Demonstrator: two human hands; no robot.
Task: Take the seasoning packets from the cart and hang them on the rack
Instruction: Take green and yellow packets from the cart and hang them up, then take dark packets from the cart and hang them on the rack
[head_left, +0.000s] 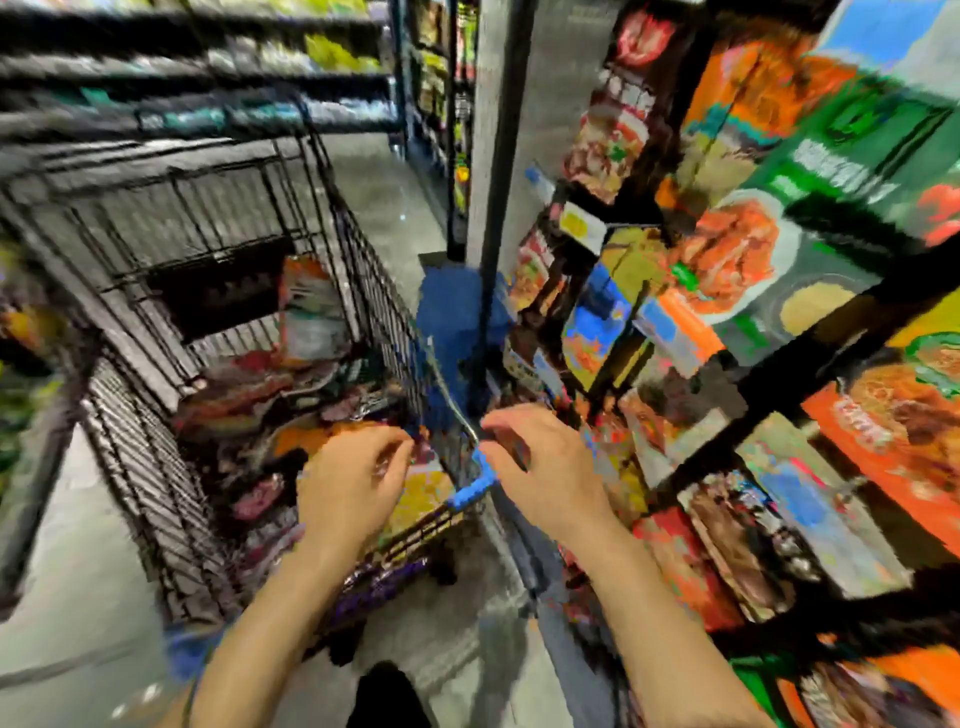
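Fingers (387, 441) of the left hand (353, 483) curled, tips bunched over the packets (291, 415) in the cart (218, 291); blur hides whether they pinch one yet — cannot tell. Right hand (545, 462) loosely curled, fingers apart, hovering just above the cart's near corner and its blue trim (475, 491), holding nothing visible.

Packets lie in a loose heap on the cart floor, one pale pouch (311, 317) standing against the far right side. Cart parked close beside the rack (727, 312), probably so each packet needs only a short swing across.

Rack on the right already carries rows of hanging packets, overlapped front to back; holes and pegs not readable in this smear.

Judgement: picking step. Left hand reaches into the heap; right hand seems poised near the rim to steady the cart or take the packet over toward the rack side.
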